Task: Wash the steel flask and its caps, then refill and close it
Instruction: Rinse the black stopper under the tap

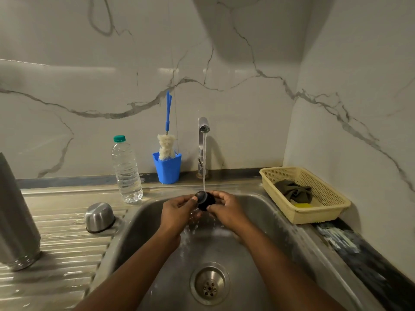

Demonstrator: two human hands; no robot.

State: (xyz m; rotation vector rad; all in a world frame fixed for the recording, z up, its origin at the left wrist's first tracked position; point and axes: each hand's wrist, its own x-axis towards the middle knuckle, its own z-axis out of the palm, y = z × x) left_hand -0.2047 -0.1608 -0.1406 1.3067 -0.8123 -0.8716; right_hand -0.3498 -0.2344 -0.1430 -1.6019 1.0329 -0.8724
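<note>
Both my hands hold a small black inner cap under the running stream from the tap, above the steel sink. My left hand pinches its left side with fingertips. My right hand grips it from the right, thumb below. Water splashes off the cap into the basin. The steel flask stands upright on the ribbed drainboard at the far left, partly cut off by the frame. Its steel outer cap sits upside down on the drainboard near the sink's left rim.
A clear plastic water bottle with a green lid stands behind the drainboard. A blue cup holding a bottle brush is beside the tap. A cream basket with a dark cloth and yellow sponge sits right of the sink. The drain is near the front.
</note>
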